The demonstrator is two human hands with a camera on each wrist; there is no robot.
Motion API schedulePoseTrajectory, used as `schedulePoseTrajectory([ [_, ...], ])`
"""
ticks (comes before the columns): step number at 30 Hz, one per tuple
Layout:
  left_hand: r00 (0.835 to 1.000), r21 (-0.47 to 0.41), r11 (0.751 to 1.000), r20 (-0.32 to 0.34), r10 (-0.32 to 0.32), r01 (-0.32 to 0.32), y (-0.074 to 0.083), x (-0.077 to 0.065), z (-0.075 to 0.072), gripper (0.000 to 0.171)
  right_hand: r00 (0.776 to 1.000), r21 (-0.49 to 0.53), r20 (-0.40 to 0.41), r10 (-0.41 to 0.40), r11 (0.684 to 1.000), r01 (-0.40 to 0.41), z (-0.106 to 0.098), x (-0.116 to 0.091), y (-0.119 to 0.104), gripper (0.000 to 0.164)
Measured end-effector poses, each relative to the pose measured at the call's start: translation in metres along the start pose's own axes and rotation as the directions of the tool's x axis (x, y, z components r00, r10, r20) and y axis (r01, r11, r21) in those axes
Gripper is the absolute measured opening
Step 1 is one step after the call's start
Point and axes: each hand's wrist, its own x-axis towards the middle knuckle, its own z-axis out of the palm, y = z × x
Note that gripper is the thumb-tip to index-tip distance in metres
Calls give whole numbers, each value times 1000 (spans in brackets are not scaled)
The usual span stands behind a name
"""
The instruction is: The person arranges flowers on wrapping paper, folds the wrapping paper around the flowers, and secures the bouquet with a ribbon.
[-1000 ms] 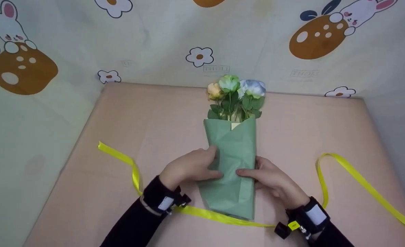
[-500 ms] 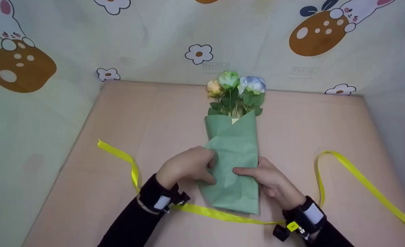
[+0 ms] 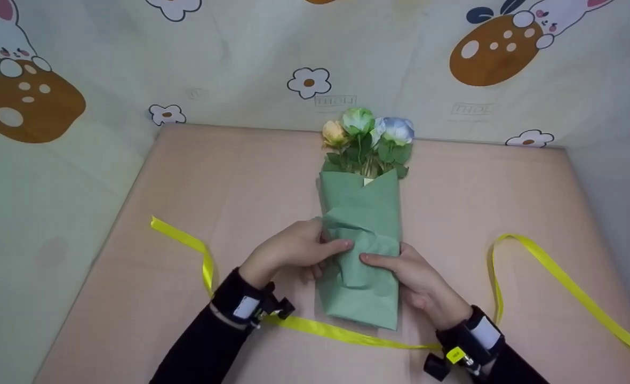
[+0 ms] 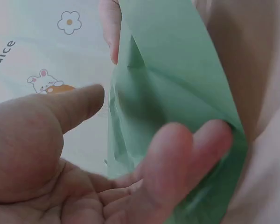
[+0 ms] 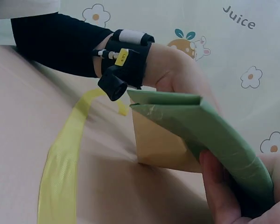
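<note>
A bouquet of artificial flowers (image 3: pixel 357 121) in peach, green and blue lies wrapped in green paper (image 3: pixel 365 200) at the middle of the table. My right hand (image 3: pixel 424 282) grips its right side, thumb across the front and fingers behind. At the left edge is my left hand (image 3: pixel 290 248), its thumb extended over the creased front. In the left wrist view, two fingertips (image 4: pixel 172 144) touch the green paper while the thumb stands apart from it. The right wrist view shows folded green layers and a tan sheet (image 5: pixel 161 140) below the bundle.
A yellow ribbon (image 3: pixel 336 332) runs across the table (image 3: pixel 240 181) below the bouquet and under both wrists. Its left end (image 3: pixel 178 233) lies loose, and its right length (image 3: pixel 576 290) loops outward. Behind stands a wall covering (image 3: pixel 250 58) printed with rabbits and flowers.
The lower front of the paper now shows more creases. My left hand has shifted slightly up, its thumb farther across the paper. The bouquet has slid slightly upward; the right hand keeps its grip.
</note>
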Motion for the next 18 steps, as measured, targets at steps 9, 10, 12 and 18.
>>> schedulePoseTrajectory([
  [9, 959, 17, 990, -247, 139, -139, 0, 7, 8, 31, 998, 23, -2, 62, 998, -62, 5, 0, 0, 73],
  [10, 951, 51, 988, -268, 156, -148, -1, 9, 11, 31, 998, 31, 0, 69, 997, -69, 6, 0, 1, 73],
  [12, 938, 104, 984, -304, 168, -143, -2, 11, 15, 35, 997, 50, 7, 80, 995, -81, 6, -1, 1, 73],
  [18, 951, 72, 994, -293, 101, -83, 3, 7, 19, 59, 995, 114, 25, 99, 988, -102, 8, -2, 1, 72],
])
